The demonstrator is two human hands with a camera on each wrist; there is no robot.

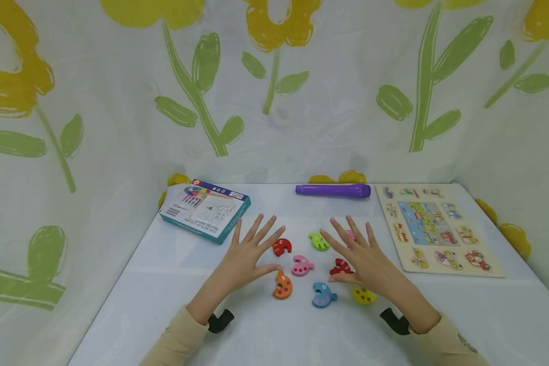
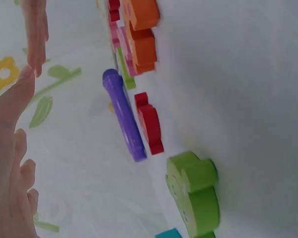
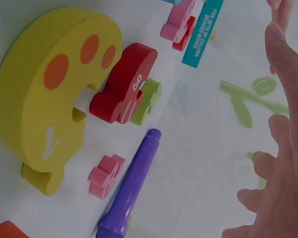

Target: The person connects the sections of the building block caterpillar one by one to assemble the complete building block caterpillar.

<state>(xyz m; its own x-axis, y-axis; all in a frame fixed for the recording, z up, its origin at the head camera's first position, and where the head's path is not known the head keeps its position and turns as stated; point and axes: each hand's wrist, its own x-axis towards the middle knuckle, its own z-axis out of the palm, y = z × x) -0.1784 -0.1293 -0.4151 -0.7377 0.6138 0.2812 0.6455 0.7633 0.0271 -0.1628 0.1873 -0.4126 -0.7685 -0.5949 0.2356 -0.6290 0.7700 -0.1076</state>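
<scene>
Nothing is held by the left hand (image 1: pixel 247 258) or the right hand (image 1: pixel 369 262), both spread wide above the table (image 1: pixel 267 335). Between them are seen an orange piece (image 1: pixel 282 290) and a blue piece (image 1: pixel 321 296). A red piece (image 1: pixel 340 267), partly hidden by the right hand, could be knocked if that hand is lowered; clearance is hard to judge.

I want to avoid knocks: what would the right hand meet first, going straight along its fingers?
Probably the purple microphone-like toy, though the right hand may pass above it; depth is unclear.
</scene>
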